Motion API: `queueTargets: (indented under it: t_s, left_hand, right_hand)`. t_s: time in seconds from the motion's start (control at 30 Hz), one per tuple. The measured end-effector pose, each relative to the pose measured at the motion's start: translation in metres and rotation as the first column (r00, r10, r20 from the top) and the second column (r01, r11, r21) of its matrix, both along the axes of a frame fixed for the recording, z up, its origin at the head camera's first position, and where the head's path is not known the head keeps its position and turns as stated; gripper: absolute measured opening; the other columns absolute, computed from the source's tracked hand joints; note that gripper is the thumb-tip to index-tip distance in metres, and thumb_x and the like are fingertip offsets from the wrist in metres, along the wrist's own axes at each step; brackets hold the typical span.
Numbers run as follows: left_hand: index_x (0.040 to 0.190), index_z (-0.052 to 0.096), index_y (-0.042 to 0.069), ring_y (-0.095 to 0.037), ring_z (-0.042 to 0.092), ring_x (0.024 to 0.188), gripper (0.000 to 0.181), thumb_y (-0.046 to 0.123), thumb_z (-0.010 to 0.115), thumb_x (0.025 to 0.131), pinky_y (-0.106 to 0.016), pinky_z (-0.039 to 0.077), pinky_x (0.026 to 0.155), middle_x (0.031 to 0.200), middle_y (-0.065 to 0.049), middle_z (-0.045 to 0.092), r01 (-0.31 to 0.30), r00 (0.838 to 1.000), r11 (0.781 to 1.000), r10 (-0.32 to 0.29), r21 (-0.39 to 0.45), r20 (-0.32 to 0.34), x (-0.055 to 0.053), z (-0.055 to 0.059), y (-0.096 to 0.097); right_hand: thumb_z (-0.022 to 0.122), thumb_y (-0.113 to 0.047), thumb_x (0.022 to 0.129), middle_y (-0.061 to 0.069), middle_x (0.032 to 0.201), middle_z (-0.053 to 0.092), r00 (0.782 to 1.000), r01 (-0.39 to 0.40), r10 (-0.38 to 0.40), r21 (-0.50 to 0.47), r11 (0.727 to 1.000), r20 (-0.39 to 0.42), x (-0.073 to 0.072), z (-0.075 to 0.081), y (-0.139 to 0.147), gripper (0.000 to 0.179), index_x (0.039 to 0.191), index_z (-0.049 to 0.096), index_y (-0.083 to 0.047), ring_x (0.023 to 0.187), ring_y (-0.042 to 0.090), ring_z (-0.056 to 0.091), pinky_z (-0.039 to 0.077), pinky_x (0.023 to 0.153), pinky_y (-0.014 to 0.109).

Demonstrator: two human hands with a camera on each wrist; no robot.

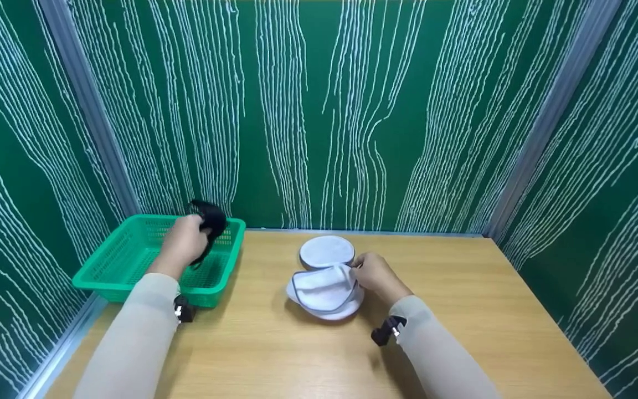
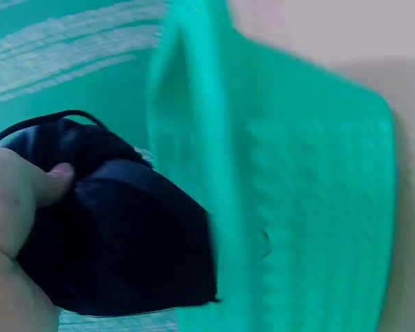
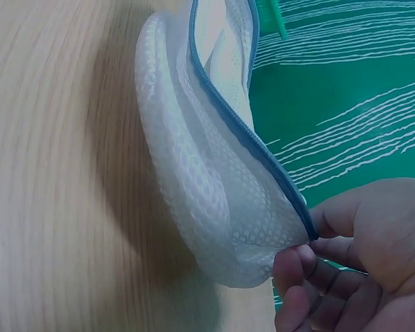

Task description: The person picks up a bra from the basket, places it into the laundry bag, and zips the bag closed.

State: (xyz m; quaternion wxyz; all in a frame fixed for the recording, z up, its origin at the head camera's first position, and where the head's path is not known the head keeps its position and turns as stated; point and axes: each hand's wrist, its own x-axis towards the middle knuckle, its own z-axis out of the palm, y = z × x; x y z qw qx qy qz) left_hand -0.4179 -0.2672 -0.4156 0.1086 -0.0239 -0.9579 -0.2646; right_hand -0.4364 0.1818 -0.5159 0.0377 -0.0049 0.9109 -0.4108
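My left hand (image 1: 186,241) holds a piece of black cloth (image 1: 212,219) with a thin cord loop, over the green plastic basket (image 1: 227,285). In the left wrist view the thumb lies across the black cloth (image 2: 131,235), beside the basket wall (image 2: 311,221). On the table, my right hand (image 1: 379,277) pinches the edge of a white mesh zip bag (image 1: 324,291). Its blue-grey zipper (image 3: 228,114) is undone and the mouth gapes in the right wrist view. Just behind the bag is a white oval panel (image 1: 327,251) with a dark rim.
The basket stands at the back left of the wooden table (image 1: 274,360), near the corner posts. Green walls (image 1: 407,166) with white wavy lines enclose the table at the back and sides. Both wrists carry small black cameras (image 1: 388,331).
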Motion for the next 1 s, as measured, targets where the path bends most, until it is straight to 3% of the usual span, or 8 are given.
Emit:
queueTargets:
  t_s: [0.23,0.5,0.63,0.77,0.9,1.0]
  left_hand:
    - [0.123,0.079,-0.001,-0.048,0.070,0.136,0.024,0.018,0.067,0.113,-0.066,0.057,0.114,0.140,-0.030,0.076,0.038,0.989,0.983,-0.011,0.179,-0.148,0.003,0.018,0.046]
    - [0.119,0.081,-0.006,-0.047,0.074,0.130,0.022,0.012,0.074,0.108,-0.060,0.059,0.114,0.131,-0.031,0.079,0.153,0.958,0.934,-0.060,0.324,-0.279,0.011,0.024,0.097]
    - [0.112,0.080,-0.008,-0.048,0.075,0.126,0.019,0.010,0.075,0.106,-0.060,0.059,0.112,0.127,-0.032,0.080,0.174,0.950,0.912,-0.056,0.372,-0.308,0.016,0.026,0.117]
    - [0.107,0.081,-0.008,-0.048,0.076,0.123,0.017,0.008,0.076,0.105,-0.061,0.059,0.112,0.122,-0.032,0.080,0.212,0.936,0.887,-0.064,0.410,-0.346,0.019,0.023,0.135]
    - [0.108,0.081,-0.008,-0.047,0.076,0.123,0.016,0.008,0.078,0.103,-0.060,0.059,0.113,0.122,-0.031,0.080,0.245,0.928,0.845,-0.062,0.476,-0.367,0.021,0.012,0.152]
    - [0.108,0.081,-0.007,-0.046,0.078,0.120,0.019,0.011,0.080,0.103,-0.060,0.061,0.111,0.121,-0.030,0.081,0.224,0.934,0.822,-0.027,0.523,-0.357,0.023,-0.001,0.165]
  right_hand:
    - [0.067,-0.002,0.103,0.013,0.099,0.071,1.000,0.015,-0.015,-0.016,1.000,0.000,0.002,0.002,-0.002,0.018,0.115,0.080,0.003,0.081,0.021,0.065,0.055,0.064,0.026]
    - [0.070,0.003,0.103,0.011,0.091,0.074,0.998,-0.017,0.015,-0.041,0.999,-0.062,0.004,0.001,-0.006,0.013,0.109,0.082,0.003,0.074,0.016,0.066,0.055,0.062,0.024]
    - [0.074,0.002,0.103,0.010,0.089,0.079,0.996,-0.052,0.050,-0.031,0.998,-0.068,0.005,0.002,-0.006,0.012,0.109,0.085,0.003,0.073,0.014,0.068,0.062,0.067,0.028]
    - [0.074,0.005,0.102,0.012,0.091,0.081,0.996,-0.074,0.071,-0.053,0.996,-0.052,0.007,0.007,-0.007,0.016,0.113,0.085,0.005,0.074,0.015,0.070,0.068,0.073,0.036]
    - [0.075,0.006,0.099,0.012,0.095,0.083,0.996,-0.079,0.077,-0.029,0.996,-0.047,0.008,0.014,-0.011,0.019,0.114,0.086,0.003,0.079,0.016,0.071,0.064,0.071,0.028]
    - [0.075,0.006,0.098,0.012,0.096,0.083,0.996,-0.077,0.076,-0.002,0.997,-0.050,0.009,0.017,-0.014,0.019,0.112,0.087,0.001,0.081,0.017,0.070,0.057,0.069,0.023]
